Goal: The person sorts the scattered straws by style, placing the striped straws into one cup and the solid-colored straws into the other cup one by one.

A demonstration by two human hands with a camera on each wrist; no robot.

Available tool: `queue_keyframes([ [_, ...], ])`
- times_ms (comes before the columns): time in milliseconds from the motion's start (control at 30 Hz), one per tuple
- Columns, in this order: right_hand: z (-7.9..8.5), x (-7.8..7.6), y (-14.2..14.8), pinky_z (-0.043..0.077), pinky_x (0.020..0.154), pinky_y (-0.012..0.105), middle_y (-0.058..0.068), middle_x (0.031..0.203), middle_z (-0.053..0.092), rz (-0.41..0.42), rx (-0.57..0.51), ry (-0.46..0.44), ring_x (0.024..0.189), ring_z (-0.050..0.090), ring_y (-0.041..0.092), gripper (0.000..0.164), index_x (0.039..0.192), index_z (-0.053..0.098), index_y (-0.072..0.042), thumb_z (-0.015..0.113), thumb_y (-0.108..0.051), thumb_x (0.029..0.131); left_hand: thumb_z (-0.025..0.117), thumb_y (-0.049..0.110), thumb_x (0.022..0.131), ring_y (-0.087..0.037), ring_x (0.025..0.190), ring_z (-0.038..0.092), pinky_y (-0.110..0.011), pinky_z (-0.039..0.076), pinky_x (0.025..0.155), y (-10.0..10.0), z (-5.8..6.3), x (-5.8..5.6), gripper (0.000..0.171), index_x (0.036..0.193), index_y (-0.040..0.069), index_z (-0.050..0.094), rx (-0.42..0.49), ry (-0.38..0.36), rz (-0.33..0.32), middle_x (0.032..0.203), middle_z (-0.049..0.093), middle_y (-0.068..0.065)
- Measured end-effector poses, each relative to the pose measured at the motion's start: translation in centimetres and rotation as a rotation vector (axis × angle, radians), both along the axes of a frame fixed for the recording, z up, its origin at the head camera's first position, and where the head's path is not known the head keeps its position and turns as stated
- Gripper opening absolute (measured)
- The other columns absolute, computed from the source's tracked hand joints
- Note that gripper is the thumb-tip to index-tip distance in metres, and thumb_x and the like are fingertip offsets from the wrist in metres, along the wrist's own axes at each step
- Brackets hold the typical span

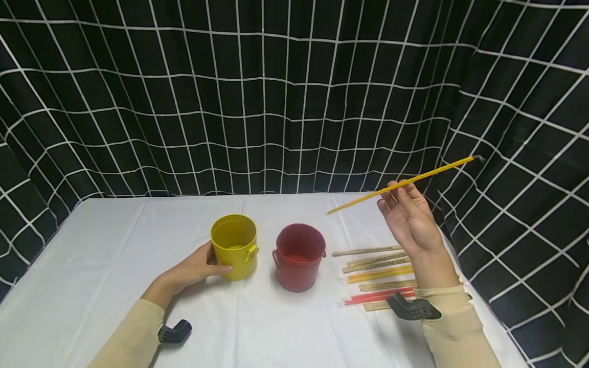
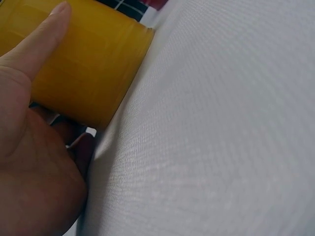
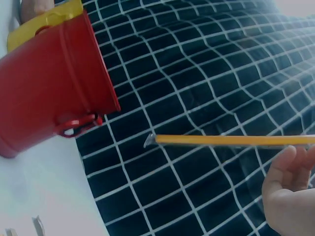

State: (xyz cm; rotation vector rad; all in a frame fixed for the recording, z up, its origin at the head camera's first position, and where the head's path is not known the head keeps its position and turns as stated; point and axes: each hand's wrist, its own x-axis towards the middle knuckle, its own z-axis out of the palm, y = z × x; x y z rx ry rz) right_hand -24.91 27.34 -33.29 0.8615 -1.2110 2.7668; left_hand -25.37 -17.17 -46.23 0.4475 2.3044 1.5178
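A yellow metal cup (image 1: 234, 246) stands on the white table (image 1: 92, 266). My left hand (image 1: 195, 267) grips its left side, thumb across the front; the left wrist view shows the thumb along the yellow cup (image 2: 88, 64). A red cup (image 1: 298, 256) stands just right of it. My right hand (image 1: 409, 217) is raised above the table and pinches a long yellow stick (image 1: 405, 184) between fingertips, slanting up to the right. In the right wrist view the yellow stick (image 3: 231, 140) runs level past the red cup (image 3: 47, 78).
Several flat sticks (image 1: 377, 276), tan, yellow and red, lie in a row on the table right of the red cup. A black curtain with a white grid (image 1: 276, 102) closes the back and both sides.
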Motion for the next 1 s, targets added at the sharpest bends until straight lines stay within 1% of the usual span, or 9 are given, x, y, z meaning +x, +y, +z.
queue_keyframes([
  [167, 0.3, 0.8, -0.6, 0.054, 0.085, 0.024, 0.003, 0.107, 0.069, -0.009, 0.005, -0.023, 0.102, 0.061, 0.016, 0.031, 0.106, 0.063, -0.008, 0.033, -0.001, 0.103, 0.077, 0.038, 0.08, -0.031, 0.152, 0.017, -0.057, 0.007, 0.125, 0.1, -0.1, 0.2, 0.092, 0.152, 0.02, 0.023, 0.002, -0.02, 0.013, 0.161, 0.027, -0.006],
  [233, 0.3, 1.1, -1.0, 0.054, 0.086, 0.023, 0.002, 0.107, 0.069, -0.033, 0.022, -0.03, 0.102, 0.061, 0.016, 0.031, 0.106, 0.064, -0.008, 0.034, -0.002, 0.103, 0.077, 0.038, 0.08, -0.031, 0.152, 0.017, -0.057, 0.008, 0.125, 0.1, -0.2, 0.3, 0.092, 0.152, 0.02, 0.023, 0.001, -0.023, 0.013, 0.161, 0.028, -0.006],
  [400, 0.4, 2.0, -1.7, 0.056, 0.089, 0.022, 0.002, 0.108, 0.067, -0.034, 0.045, -0.029, 0.104, 0.062, 0.015, 0.029, 0.108, 0.062, -0.007, 0.034, -0.001, 0.103, 0.076, 0.036, 0.082, -0.035, 0.151, 0.018, -0.059, 0.009, 0.124, 0.2, -0.5, 0.8, 0.09, 0.152, 0.017, 0.023, 0.001, -0.02, 0.003, 0.16, 0.027, -0.01],
  [467, 0.6, 2.3, -1.9, 0.056, 0.089, 0.022, 0.003, 0.109, 0.067, -0.02, 0.051, -0.019, 0.104, 0.063, 0.015, 0.029, 0.109, 0.061, -0.007, 0.033, 0.0, 0.103, 0.076, 0.036, 0.082, -0.034, 0.152, 0.017, -0.058, 0.008, 0.124, 0.3, -0.5, 0.8, 0.091, 0.153, 0.017, 0.022, 0.002, -0.027, -0.003, 0.161, 0.026, -0.009],
  [600, 1.2, 2.7, -2.8, 0.056, 0.09, 0.021, 0.001, 0.109, 0.066, -0.036, 0.095, -0.007, 0.104, 0.063, 0.013, 0.03, 0.109, 0.06, -0.008, 0.032, 0.001, 0.103, 0.076, 0.035, 0.082, -0.033, 0.152, 0.015, -0.057, 0.007, 0.124, 0.3, -0.3, 0.4, 0.091, 0.153, 0.017, 0.022, 0.011, -0.027, -0.017, 0.162, 0.025, -0.009],
  [700, 1.8, 2.9, -4.0, 0.057, 0.089, 0.02, -0.002, 0.107, 0.067, -0.085, 0.134, -0.015, 0.102, 0.064, 0.012, 0.028, 0.108, 0.06, -0.011, 0.035, 0.0, 0.102, 0.076, 0.034, 0.082, -0.033, 0.152, 0.015, -0.057, 0.007, 0.125, 0.2, 0.0, 0.1, 0.09, 0.152, 0.018, 0.023, 0.023, -0.018, -0.013, 0.161, 0.026, -0.008],
  [767, 2.1, 2.9, -5.0, 0.057, 0.087, 0.021, -0.001, 0.105, 0.068, -0.09, 0.123, -0.023, 0.1, 0.066, 0.013, 0.026, 0.107, 0.061, -0.011, 0.038, 0.0, 0.102, 0.076, 0.035, 0.082, -0.033, 0.152, 0.014, -0.057, 0.006, 0.125, 0.1, 0.2, 0.1, 0.09, 0.153, 0.018, 0.022, 0.019, -0.019, -0.009, 0.162, 0.024, -0.008],
  [900, 2.8, 2.9, -7.3, 0.058, 0.085, 0.022, -0.003, 0.101, 0.069, -0.12, 0.157, -0.045, 0.097, 0.068, 0.011, 0.021, 0.104, 0.063, -0.014, 0.045, -0.004, 0.1, 0.075, 0.036, 0.082, -0.032, 0.153, 0.011, -0.057, 0.004, 0.125, 0.1, 0.4, 0.2, 0.094, 0.154, 0.017, 0.019, -0.006, -0.04, 0.001, 0.163, 0.02, -0.008],
  [1000, 3.1, 2.9, -9.0, 0.058, 0.083, 0.021, -0.005, 0.098, 0.069, -0.142, 0.189, -0.076, 0.095, 0.068, 0.009, 0.019, 0.102, 0.063, -0.017, 0.047, -0.006, 0.1, 0.075, 0.037, 0.082, -0.032, 0.153, 0.012, -0.057, 0.005, 0.125, 0.2, 0.4, 0.2, 0.093, 0.154, 0.018, 0.019, -0.008, -0.038, 0.007, 0.163, 0.022, -0.007],
])
